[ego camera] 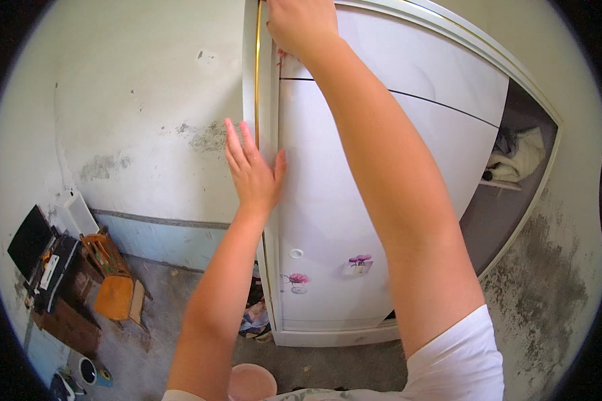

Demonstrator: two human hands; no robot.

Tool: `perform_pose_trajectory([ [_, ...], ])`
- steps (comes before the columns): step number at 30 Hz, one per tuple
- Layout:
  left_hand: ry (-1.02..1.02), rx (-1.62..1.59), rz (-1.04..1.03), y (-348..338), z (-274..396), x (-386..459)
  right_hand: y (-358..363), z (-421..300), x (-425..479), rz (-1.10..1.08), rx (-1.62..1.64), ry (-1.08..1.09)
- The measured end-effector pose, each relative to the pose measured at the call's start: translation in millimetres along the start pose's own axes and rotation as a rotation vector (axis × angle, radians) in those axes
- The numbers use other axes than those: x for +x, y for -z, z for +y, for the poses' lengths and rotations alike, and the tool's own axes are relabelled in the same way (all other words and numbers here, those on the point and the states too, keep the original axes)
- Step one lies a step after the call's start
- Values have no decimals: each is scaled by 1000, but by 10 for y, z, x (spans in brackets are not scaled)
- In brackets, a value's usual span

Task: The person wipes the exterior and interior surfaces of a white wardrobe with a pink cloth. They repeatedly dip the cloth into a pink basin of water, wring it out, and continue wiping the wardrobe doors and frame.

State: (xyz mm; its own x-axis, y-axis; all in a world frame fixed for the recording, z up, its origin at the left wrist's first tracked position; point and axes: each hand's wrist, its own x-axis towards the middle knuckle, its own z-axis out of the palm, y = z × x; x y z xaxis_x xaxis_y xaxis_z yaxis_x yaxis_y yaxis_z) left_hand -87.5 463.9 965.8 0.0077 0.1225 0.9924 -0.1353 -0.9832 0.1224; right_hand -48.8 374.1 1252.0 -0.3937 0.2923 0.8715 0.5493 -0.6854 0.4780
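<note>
A white wardrobe (331,200) with sliding doors and gold trim stands before me. My left hand (253,175) rests against its left side frame (271,230), fingers straight and spread, nothing in them. Raised to the upper left corner of the wardrobe, my right hand (303,22) is bent at the fingers and cut off by the picture's top edge. Whether it grips anything is hidden. Just below it a small red mark (281,56) shows on the door. Flower stickers (359,260) and a round white recessed pull (296,253) are on the door's lower part.
Right of the door, the wardrobe's opening shows pale cloth (519,158) on a shelf. A pink basin (253,382) sits on the floor near me. Cloth items (255,318) lie beside the wardrobe. At left are a wooden chair (113,295), a desk with a monitor (30,243), and stained walls (145,125).
</note>
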Motion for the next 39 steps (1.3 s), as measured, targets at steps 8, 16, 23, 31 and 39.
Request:
perform_pose_trajectory([
  [8, -34, 33, 25, -23, -65, 8, 379, -25, -1260, -37, 30, -33],
  [16, -31, 37, 28, -28, -37, -7, 193, -113, -1035, 7, -60, -46],
  [23, -11, 91, 21, -39, -24, -40, 147, -76, -674, 30, 71, -120],
  [31, 6, 138, -19, -17, -62, -33, 498, 748, -1096, 46, 24, -139],
  [39, 109, 126, -47, -6, -30, -54, 1094, 2008, -1721, 54, -146, -150],
])
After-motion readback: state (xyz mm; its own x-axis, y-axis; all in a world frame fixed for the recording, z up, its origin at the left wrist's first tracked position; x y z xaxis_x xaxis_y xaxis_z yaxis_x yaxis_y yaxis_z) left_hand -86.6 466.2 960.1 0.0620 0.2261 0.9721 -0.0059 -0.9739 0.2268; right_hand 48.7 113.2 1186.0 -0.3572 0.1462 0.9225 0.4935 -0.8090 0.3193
